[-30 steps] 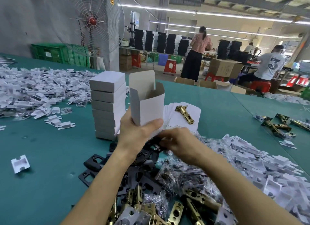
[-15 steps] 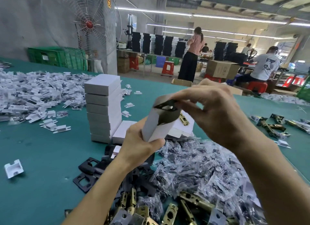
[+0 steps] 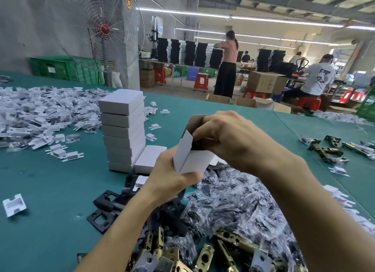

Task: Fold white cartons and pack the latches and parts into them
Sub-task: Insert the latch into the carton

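Left hand: your left hand (image 3: 172, 176) grips the lower end of the carton (image 3: 190, 160), thumb across its near face. It holds the carton up off the table (image 3: 40, 180).
Right hand: your right hand (image 3: 233, 137) sits over the carton's mouth with its fingers curled down into it. The fingertips are hidden, so you cannot tell whether they pinch anything or only press.
Carton: white, open at the top, with one side flap standing up at the left of the mouth. It is in the air between your two hands, above the near heap.
Part: a dark part (image 3: 197, 144) shows just inside the mouth, under your right fingers.
Stack: a stack (image 3: 121, 129) of closed cartons stands upright to the left of your hands. A lone carton (image 3: 150, 159) lies against its foot on the right.
Bags: clear bags (image 3: 233, 206) of small pieces are heaped below your hands and to their right.
Plates: black plates (image 3: 101, 221) lie flat beside your left forearm, at the heap's left edge.
Latches: brass latches (image 3: 205, 257) lie among the bags at the near edge. The far latches (image 3: 324, 150) are well apart on your right.
Inserts: white inserts (image 3: 40, 113) spread in a wide pile at the far left. A lone insert (image 3: 14, 204) lies near the left edge.
Background: a fan (image 3: 105, 28) and green crates (image 3: 67, 68) stand behind the table, and people work at other benches.
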### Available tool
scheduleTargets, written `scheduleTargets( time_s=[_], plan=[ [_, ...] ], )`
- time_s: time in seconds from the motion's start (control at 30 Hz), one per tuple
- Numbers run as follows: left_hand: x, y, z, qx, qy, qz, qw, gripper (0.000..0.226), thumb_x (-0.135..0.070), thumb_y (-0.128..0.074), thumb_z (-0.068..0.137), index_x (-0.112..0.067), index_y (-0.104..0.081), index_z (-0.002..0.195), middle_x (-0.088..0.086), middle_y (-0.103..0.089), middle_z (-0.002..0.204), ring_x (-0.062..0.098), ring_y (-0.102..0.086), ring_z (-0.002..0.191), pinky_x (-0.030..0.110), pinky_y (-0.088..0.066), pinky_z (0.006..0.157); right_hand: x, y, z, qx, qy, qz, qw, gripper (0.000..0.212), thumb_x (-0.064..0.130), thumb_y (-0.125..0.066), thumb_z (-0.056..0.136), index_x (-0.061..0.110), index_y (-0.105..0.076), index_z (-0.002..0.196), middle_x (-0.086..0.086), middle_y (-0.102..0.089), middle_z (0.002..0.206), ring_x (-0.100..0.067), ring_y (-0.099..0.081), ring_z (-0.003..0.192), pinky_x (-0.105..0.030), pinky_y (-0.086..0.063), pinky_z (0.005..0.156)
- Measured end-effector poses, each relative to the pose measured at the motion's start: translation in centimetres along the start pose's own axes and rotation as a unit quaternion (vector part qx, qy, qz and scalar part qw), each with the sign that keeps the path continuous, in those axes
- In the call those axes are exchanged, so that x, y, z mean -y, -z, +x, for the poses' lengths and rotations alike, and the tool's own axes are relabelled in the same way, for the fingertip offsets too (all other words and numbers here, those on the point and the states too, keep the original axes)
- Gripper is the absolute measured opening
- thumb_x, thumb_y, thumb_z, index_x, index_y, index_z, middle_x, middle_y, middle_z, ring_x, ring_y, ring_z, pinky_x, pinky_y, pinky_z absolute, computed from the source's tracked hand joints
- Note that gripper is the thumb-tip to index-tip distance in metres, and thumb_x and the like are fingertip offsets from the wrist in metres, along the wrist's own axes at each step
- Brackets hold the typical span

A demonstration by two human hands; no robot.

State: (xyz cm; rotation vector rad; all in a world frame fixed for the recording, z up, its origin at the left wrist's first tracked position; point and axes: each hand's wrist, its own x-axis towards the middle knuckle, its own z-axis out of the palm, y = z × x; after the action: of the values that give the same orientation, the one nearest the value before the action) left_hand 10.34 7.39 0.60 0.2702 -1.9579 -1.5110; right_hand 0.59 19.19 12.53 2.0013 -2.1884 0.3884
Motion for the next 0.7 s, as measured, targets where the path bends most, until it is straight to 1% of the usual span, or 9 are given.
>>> scheduleTargets(
  time_s=[0.2,0.3,0.37,0.4,0.43,0.5,0.57,0.63,0.7],
  plan=[
    [0.1,0.0,0.0,0.000,0.010,0.005,1.000,0.026,-0.018,-0.078,0.065,-0.030,-0.070,0.087,-0.004,-0.063,0.076,0.010,-0.060,0.067,0.026,-0.052,0.054,-0.1,-0.1,0.3,-0.004,-0.053,-0.043,0.998,0.029,0.015,-0.059,0.094,0.040,-0.073,0.102,-0.001,-0.069,0.102,-0.029,-0.060,0.091,-0.041,-0.053,0.072],
    [0.2,0.2,0.1,-0.029,0.022,-0.019,0.999,0.024,-0.017,-0.079,0.065,-0.028,-0.072,0.084,-0.009,-0.068,0.077,0.004,-0.064,0.070,0.020,-0.054,0.059,-1.3,-0.8,-0.8,-0.143,-0.076,0.054,0.985,0.022,0.016,-0.062,0.093,0.032,-0.076,0.099,0.007,-0.073,0.095,-0.020,-0.065,0.087,-0.042,-0.055,0.075],
    [0.2,0.4,0.3,-0.054,0.043,-0.033,0.997,0.023,-0.014,-0.084,0.070,-0.025,-0.073,0.086,-0.009,-0.073,0.080,0.004,-0.067,0.073,0.022,-0.058,0.064,-2.8,-1.6,-2.0,-0.219,-0.107,0.084,0.966,0.018,0.016,-0.063,0.092,0.029,-0.075,0.096,0.012,-0.072,0.089,-0.015,-0.065,0.084,-0.043,-0.056,0.075],
    [0.3,0.4,0.3,-0.067,0.060,-0.041,0.995,0.022,-0.012,-0.086,0.074,-0.025,-0.073,0.087,-0.007,-0.074,0.082,0.007,-0.069,0.074,0.027,-0.060,0.066,-3.6,-2.1,-2.6,-0.207,-0.129,0.080,0.966,0.017,0.016,-0.063,0.091,0.028,-0.074,0.096,0.014,-0.071,0.088,-0.014,-0.065,0.085,-0.044,-0.056,0.077],
    [0.4,0.4,0.4,-0.080,0.079,-0.051,0.992,0.021,-0.011,-0.084,0.077,-0.024,-0.073,0.090,-0.004,-0.075,0.084,0.011,-0.070,0.077,0.033,-0.062,0.068,-4.4,-2.7,-3.1,-0.151,-0.154,0.072,0.974,0.015,0.018,-0.064,0.091,0.029,-0.073,0.098,0.015,-0.070,0.089,-0.012,-0.064,0.087,-0.044,-0.056,0.079],
    [0.6,0.4,0.6,-0.105,0.115,-0.066,0.986,0.022,-0.011,-0.081,0.080,-0.019,-0.072,0.097,0.002,-0.075,0.090,0.021,-0.071,0.085,0.044,-0.062,0.074,-5.2,-4.2,-4.2,0.036,-0.183,0.066,0.980,0.018,0.028,-0.071,0.088,0.032,-0.070,0.105,0.015,-0.069,0.095,-0.004,-0.063,0.088,-0.037,-0.057,0.085],
    [0.6,0.4,0.7,-0.123,0.137,-0.074,0.980,0.024,-0.012,-0.081,0.080,-0.015,-0.070,0.102,0.007,-0.074,0.098,0.028,-0.070,0.092,0.051,-0.061,0.078,-5.1,-6.1,-4.9,0.183,-0.187,0.070,0.963,0.033,0.037,-0.075,0.084,0.032,-0.067,0.115,0.014,-0.066,0.110,0.000,-0.060,0.095,-0.027,-0.053,0.091],
    [0.5,0.5,0.6,-0.126,0.142,-0.085,0.978,0.026,-0.011,-0.081,0.079,-0.014,-0.071,0.102,0.009,-0.074,0.099,0.031,-0.070,0.093,0.050,-0.061,0.076,-4.9,-7.8,-5.3,0.222,-0.183,0.037,0.957,0.034,0.037,-0.074,0.084,0.030,-0.067,0.116,0.013,-0.066,0.113,-0.003,-0.059,0.099,-0.027,-0.051,0.093],
    [0.3,0.5,0.5,-0.116,0.139,-0.103,0.978,0.030,-0.012,-0.086,0.074,-0.015,-0.072,0.101,0.008,-0.076,0.096,0.028,-0.072,0.091,0.042,-0.062,0.070,-4.9,-8.8,-5.4,0.193,-0.178,0.014,0.965,0.020,0.033,-0.072,0.088,0.028,-0.072,0.107,0.012,-0.071,0.108,-0.004,-0.064,0.095,-0.031,-0.055,0.090]
  ],
)
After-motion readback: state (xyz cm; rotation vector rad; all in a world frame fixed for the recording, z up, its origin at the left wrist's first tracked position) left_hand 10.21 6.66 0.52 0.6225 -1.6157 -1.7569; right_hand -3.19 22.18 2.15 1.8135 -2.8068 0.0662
